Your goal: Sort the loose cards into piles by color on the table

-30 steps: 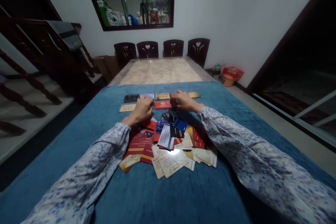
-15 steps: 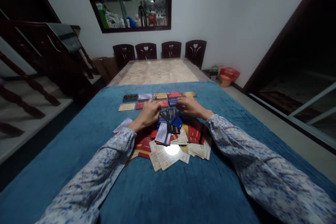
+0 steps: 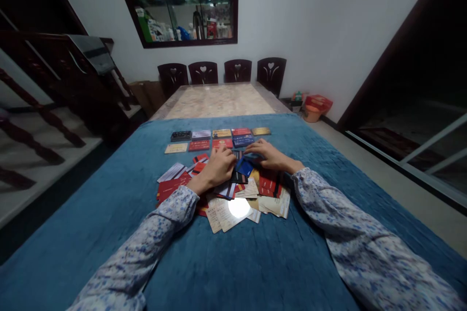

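Observation:
A loose heap of bank-style cards lies on the blue cloth (image 3: 233, 262). My left hand (image 3: 219, 167) is over the heap's upper middle, fingers curled down together; whatever is under the fingertips is hidden. My right hand (image 3: 269, 155) hovers over or rests on the heap's upper right side, its fingers stretched out and apart, with no card visible in them. Between the hands lie a blue card (image 3: 244, 167) and black cards (image 3: 239, 178). Red cards (image 3: 270, 183) spread below my right hand, and cream cards (image 3: 231, 216) fan out at the near edge.
Beyond the heap, cards sit sorted in two rows of small stacks, among them a black stack (image 3: 181, 136), a blue stack (image 3: 243, 141) and a gold stack (image 3: 261, 131). Farther off are the bare tabletop (image 3: 222, 100) and dark chairs (image 3: 238, 70).
My left hand has moved right and slightly nearer, uncovering red cards on the heap's left. My right hand has drawn back slightly from the sorted stacks, its fingers now more stretched out.

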The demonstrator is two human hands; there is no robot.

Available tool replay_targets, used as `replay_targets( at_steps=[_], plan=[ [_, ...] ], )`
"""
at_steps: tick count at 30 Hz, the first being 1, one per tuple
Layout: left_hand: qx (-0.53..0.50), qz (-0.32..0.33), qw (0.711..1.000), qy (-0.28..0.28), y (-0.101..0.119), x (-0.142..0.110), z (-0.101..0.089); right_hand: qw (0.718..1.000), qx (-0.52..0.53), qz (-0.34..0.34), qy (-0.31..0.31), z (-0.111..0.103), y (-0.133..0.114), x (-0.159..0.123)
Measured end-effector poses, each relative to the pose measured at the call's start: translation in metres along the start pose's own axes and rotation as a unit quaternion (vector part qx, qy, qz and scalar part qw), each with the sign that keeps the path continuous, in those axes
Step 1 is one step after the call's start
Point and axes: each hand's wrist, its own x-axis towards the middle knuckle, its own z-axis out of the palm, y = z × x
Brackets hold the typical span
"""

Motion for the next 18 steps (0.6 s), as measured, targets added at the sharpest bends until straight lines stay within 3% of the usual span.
replay_targets(
  at_steps=[10, 18],
  plan=[
    [0.022, 0.019, 0.998, -0.055, 0.0105, -0.0014, 0.0001, 0.998, 0.025, 0.010, -0.055, 0.0077, 0.0022, -0.0024],
    [0.025, 0.023, 0.998, -0.055, 0.0109, -0.0026, 0.0014, 0.998, 0.029, -0.008, -0.061, 0.0072, -0.0006, -0.0006]
  ],
)
